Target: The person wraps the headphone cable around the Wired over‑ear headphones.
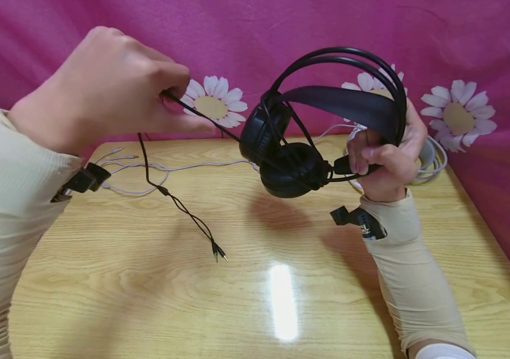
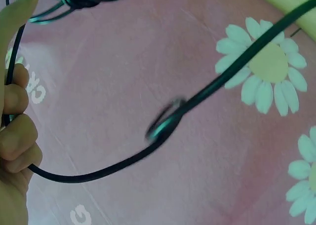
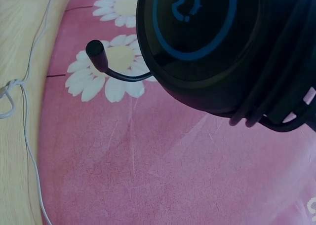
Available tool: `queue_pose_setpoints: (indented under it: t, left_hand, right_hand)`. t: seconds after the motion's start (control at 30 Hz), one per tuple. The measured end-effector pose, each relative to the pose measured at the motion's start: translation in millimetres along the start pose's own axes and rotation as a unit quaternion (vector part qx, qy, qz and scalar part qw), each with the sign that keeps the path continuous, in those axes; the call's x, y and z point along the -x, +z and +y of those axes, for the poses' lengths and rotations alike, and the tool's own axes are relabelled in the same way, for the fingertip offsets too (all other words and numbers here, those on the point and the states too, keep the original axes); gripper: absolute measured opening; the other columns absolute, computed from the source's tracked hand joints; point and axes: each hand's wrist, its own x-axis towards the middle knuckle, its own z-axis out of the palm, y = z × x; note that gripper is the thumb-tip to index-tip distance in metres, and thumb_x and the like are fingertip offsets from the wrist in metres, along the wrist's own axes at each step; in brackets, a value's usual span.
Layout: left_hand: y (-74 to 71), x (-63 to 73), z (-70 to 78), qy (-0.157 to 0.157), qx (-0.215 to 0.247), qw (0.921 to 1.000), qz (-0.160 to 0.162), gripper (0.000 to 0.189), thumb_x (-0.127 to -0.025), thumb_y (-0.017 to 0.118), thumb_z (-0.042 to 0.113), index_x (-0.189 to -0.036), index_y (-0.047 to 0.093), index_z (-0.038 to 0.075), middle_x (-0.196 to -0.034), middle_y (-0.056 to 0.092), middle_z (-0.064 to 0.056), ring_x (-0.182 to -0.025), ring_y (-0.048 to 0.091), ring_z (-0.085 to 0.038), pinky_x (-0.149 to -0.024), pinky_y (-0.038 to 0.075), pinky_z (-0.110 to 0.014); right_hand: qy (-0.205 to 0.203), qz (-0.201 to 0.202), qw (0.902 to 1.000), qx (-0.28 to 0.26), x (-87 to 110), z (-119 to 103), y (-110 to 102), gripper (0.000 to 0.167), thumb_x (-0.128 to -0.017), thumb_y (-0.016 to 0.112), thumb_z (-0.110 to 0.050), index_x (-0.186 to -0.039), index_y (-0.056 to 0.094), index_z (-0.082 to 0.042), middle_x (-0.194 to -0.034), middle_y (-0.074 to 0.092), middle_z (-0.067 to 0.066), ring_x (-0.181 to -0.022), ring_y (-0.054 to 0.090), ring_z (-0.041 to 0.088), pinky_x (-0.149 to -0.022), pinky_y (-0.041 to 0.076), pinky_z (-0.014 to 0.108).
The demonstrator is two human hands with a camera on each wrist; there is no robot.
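A black headset (image 1: 340, 102) is held up over the table in the head view, gripped near the end of its headband by my right hand (image 1: 394, 162). Black cable (image 2: 232, 72) wraps around its ear cups and runs taut to my left hand (image 1: 120, 89), whose curled fingers hold it. Below that hand the cable hangs free and splits into two thin leads with metal plugs (image 1: 220, 252). In the left wrist view the cable shows a small loop beyond the fingers. The right wrist view shows an ear cup (image 3: 197, 87) with a blue ring and a microphone (image 3: 97, 56) on a thin boom.
Thin white cables (image 1: 156, 172) with plugs lie at the back left of the wooden table (image 1: 192, 309). A coiled white cable (image 1: 438, 167) lies at the back right, partly behind my right hand. A pink daisy-patterned cloth (image 1: 255, 35) hangs behind and along the right side.
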Motion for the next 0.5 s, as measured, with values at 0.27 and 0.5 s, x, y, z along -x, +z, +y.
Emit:
queue_pose_setpoints:
  t: [0.27, 0.5]
  left_hand:
    - [-13.4, 1.9, -16.9, -0.006, -0.041, 0.9987, -0.03, 0.064, -0.079, 0.08, 0.064, -0.058, 0.049, 0.013, -0.048, 0.048, -0.004, -0.044, 0.042, -0.019, -0.054, 0.029, -0.035]
    - [-6.6, 1.8, -41.5, -0.01, -0.058, 0.9982, -0.013, 0.071, -0.072, 0.08, 0.074, -0.057, 0.052, 0.011, -0.047, 0.052, -0.005, -0.044, 0.045, -0.019, -0.092, 0.042, -0.05]
  right_hand:
    - [0.015, -0.037, 0.9992, 0.007, -3.2, 2, -4, 0.053, -0.058, 0.03, 0.015, -0.103, 0.057, 0.02, -0.039, 0.035, 0.008, -0.028, 0.026, 0.016, -0.03, 0.024, 0.028]
    - [0.031, -0.05, 0.9982, -0.01, -3.2, 1, -1, 0.049, -0.058, 0.03, 0.016, -0.099, 0.056, 0.018, -0.041, 0.03, 0.007, -0.029, 0.025, 0.016, -0.03, 0.02, 0.027]
